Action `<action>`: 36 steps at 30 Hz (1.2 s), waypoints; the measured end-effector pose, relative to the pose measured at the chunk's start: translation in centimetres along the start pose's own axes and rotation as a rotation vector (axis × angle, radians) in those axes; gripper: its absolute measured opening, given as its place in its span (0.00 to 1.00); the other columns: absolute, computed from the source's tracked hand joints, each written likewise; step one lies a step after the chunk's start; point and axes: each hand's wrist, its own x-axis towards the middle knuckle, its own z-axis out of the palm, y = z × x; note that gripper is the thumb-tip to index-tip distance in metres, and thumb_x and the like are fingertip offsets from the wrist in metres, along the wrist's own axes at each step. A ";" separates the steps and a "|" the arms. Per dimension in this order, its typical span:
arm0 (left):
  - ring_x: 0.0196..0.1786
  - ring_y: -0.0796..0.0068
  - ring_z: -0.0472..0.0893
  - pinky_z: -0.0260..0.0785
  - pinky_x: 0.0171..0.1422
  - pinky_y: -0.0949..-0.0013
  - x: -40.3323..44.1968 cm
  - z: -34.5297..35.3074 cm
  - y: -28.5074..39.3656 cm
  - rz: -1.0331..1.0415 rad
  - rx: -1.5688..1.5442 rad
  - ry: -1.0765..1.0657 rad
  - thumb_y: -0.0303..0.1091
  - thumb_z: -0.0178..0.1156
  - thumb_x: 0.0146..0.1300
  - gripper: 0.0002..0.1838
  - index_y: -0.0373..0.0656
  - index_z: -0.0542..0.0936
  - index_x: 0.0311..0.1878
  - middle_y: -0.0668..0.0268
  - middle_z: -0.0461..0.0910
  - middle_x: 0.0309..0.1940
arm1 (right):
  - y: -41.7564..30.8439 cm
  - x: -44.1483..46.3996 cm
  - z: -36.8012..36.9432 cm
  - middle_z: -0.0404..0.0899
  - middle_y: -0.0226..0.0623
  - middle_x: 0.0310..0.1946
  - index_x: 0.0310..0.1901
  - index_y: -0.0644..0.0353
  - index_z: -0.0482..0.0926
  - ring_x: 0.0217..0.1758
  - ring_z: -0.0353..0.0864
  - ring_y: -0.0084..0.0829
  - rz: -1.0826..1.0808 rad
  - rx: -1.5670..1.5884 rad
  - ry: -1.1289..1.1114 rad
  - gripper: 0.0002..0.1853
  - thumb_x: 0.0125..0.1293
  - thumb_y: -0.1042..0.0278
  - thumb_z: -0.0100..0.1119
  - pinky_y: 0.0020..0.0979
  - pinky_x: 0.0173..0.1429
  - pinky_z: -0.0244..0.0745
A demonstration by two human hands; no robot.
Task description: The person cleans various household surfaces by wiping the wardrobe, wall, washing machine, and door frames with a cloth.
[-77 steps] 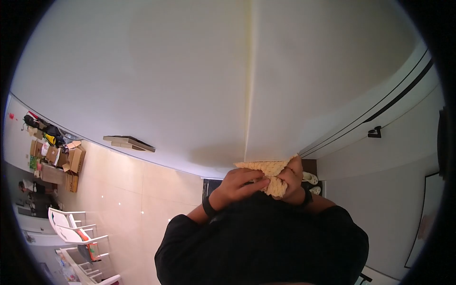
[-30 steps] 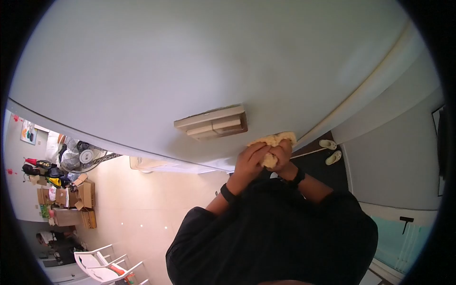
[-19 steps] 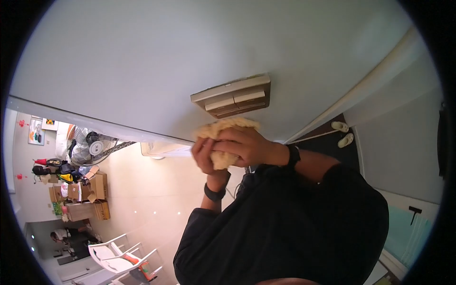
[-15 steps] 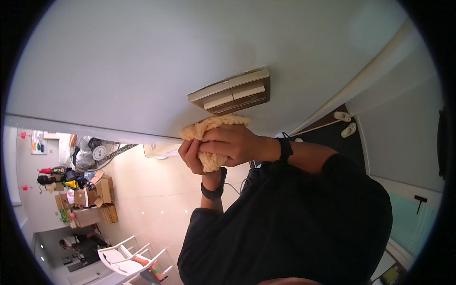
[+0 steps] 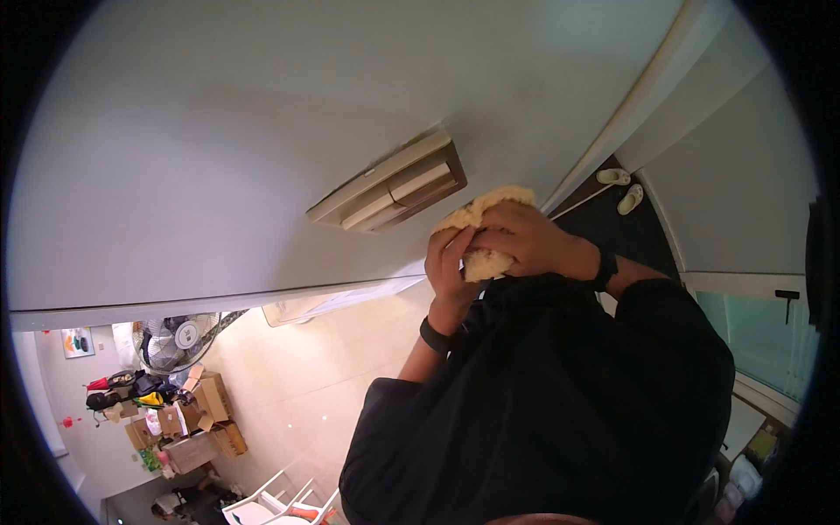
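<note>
A fluffy pale-yellow cloth is bunched between both my hands, close to a light grey wall. My left hand grips its left side with bent fingers. From the right, my right hand closes over the cloth's top and right side. Whether the cloth touches the wall I cannot make out. A beige switch panel with two wide rockers is mounted on the wall, up and left of my hands. Black bands circle both wrists.
Pale slippers lie on a dark floor at right. Across the room at left are a fan, cardboard boxes and a white chair. Another person is at the lower left. The wall's edge runs below the panel.
Both hands and the cloth have moved right, from just below the switch panel to beside its lower right. The camera view has tilted, shifting the panel left and the room downward.
</note>
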 end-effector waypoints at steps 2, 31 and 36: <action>0.45 0.54 0.79 0.75 0.48 0.61 3.7 1.2 2.1 0.093 -0.053 0.022 0.31 0.71 0.49 0.24 0.41 0.79 0.52 0.55 0.78 0.45 | -0.1 1.2 -3.2 0.76 0.36 0.41 0.38 0.56 0.81 0.46 0.77 0.41 -0.043 -0.101 0.099 0.12 0.50 0.66 0.68 0.40 0.51 0.74; 0.42 0.61 0.81 0.75 0.50 0.62 7.3 19.0 5.7 0.263 -0.165 -0.178 0.18 0.66 0.47 0.17 0.45 0.85 0.43 0.63 0.80 0.40 | 10.3 -9.0 -12.2 0.70 0.38 0.31 0.27 0.58 0.74 0.30 0.74 0.39 0.135 -0.413 0.596 0.14 0.49 0.58 0.67 0.35 0.32 0.70; 0.43 0.56 0.80 0.74 0.49 0.61 2.5 20.7 4.3 0.160 -0.070 -0.296 0.24 0.70 0.49 0.15 0.40 0.84 0.43 0.57 0.79 0.41 | 12.7 -13.3 -14.4 0.73 0.34 0.37 0.34 0.57 0.76 0.42 0.76 0.38 0.106 -0.225 0.169 0.15 0.49 0.59 0.67 0.36 0.43 0.74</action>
